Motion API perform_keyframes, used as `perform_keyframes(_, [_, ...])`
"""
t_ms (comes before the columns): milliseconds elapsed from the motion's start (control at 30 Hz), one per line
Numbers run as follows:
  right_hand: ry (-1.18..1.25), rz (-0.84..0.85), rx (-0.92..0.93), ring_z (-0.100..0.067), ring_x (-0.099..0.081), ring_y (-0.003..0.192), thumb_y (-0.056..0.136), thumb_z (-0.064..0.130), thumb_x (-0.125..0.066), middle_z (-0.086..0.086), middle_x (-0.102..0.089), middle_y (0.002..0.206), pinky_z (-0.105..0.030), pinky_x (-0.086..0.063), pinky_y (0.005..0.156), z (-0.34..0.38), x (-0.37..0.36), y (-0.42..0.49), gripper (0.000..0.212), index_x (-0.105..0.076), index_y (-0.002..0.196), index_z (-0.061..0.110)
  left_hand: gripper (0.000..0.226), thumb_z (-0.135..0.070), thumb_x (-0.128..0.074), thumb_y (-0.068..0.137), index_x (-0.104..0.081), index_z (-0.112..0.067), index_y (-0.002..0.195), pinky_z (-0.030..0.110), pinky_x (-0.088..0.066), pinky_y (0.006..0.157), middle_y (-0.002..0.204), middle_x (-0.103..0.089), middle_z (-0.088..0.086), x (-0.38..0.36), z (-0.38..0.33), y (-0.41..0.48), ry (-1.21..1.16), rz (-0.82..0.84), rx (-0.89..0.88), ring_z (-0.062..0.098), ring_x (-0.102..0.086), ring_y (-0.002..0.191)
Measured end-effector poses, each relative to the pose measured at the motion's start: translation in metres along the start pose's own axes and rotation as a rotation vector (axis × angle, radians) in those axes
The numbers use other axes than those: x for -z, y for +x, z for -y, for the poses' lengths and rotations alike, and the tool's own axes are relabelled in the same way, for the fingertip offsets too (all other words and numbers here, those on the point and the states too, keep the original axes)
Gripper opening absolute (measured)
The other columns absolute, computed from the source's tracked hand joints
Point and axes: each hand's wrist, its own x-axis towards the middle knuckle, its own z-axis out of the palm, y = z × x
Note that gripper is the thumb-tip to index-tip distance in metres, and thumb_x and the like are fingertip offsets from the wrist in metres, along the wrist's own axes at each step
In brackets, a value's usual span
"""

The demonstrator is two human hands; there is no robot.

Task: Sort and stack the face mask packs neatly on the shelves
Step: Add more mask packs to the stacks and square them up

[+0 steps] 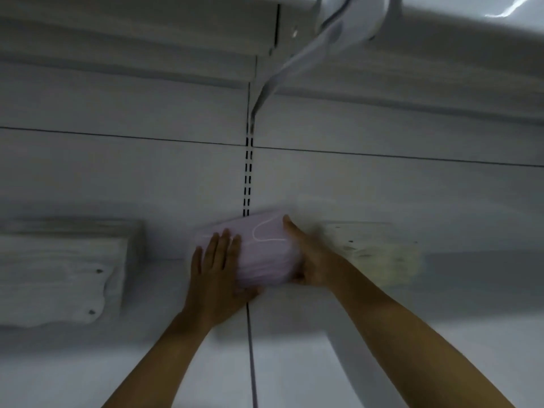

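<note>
Pink mask pack [266,250] sits on the shelf [382,334] dead centre, right over the seam between the two shelf panels, back end close to the slotted upright [248,178]. Long axis runs roughly left-right, slightly skewed, right end further back.

Left hand [216,269]: fingers straight, flat on the pack's top-left, thumb low at the front edge; pressing, not gripping. Right hand [309,260]: cupped against the right end, thumb under the front corner, fingers along the far side; looks like a loose hold. Both are on the pack; neither is nearer.

Neighbours: white pack stack [59,269] well apart to the left, yellowish pack [379,251] just beside the right hand, maybe touching the pink one; too blurred to tell.

Judgement: next move is squaring and sliding pink back or sideways into line with the others. The skew is what matters.

Materials: soft pleated masks in thin clear film, one ear loop visible through the top. Squashy, will deform under pressure; film is slippery on the smooth painted-metal shelf, so it should slide easily
</note>
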Motion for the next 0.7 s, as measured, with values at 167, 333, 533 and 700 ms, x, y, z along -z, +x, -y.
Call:
perform_keyframes(167, [0.02, 0.077, 0.025, -0.027, -0.07, 0.084, 0.068, 0.049, -0.079, -0.013, -0.073, 0.095, -0.04, -0.06, 0.068, -0.009, -0.002, 0.012, 0.057, -0.066, 0.107, 0.009, 0.098, -0.077, -0.039, 0.077, -0.039, -0.007, 0.145, 0.058, -0.033, 0.106, 0.152, -0.036, 0.019, -0.003, 0.001, 0.002, -0.016, -0.003, -0.007, 0.037, -0.037, 0.138])
perform_keyframes(333, [0.044, 0.065, 0.173, -0.023, -0.067, 0.071, 0.084, 0.02, -0.071, -0.011, -0.072, 0.082, -0.035, -0.056, 0.068, -0.031, -0.004, 0.019, 0.015, -0.07, 0.093, 0.008, 0.08, -0.071, -0.021, 0.093, -0.038, -0.012, 0.145, 0.05, -0.022, 0.11, 0.152, -0.035, 0.015, 0.009, -0.003, 0.0, -0.113, -0.117, -0.016, 0.032, -0.036, 0.139])
perform_keyframes(533, [-0.012, 0.141, 0.527, -0.024, -0.069, 0.096, 0.072, 0.006, -0.078, -0.009, -0.074, 0.099, -0.029, -0.056, 0.08, -0.055, 0.009, 0.011, 0.034, -0.068, 0.105, 0.004, 0.131, -0.083, -0.063, 0.058, -0.012, -0.01, 0.154, 0.04, -0.015, 0.119, 0.161, -0.012, 0.012, 0.026, 0.016, -0.004, -0.597, -0.23, 0.586, 0.025, -0.016, 0.148])
perform_keyframes(700, [-0.119, 0.227, 0.583, -0.03, -0.065, 0.11, 0.061, 0.007, -0.085, -0.014, -0.069, 0.115, -0.042, -0.053, 0.093, -0.058, 0.017, 0.007, 0.068, -0.059, 0.124, 0.003, 0.118, -0.06, -0.092, 0.038, -0.043, -0.008, 0.133, 0.046, -0.044, 0.106, 0.13, -0.057, 0.008, 0.024, 0.059, -0.01, -0.983, 0.006, 0.486, 0.02, -0.056, 0.121])
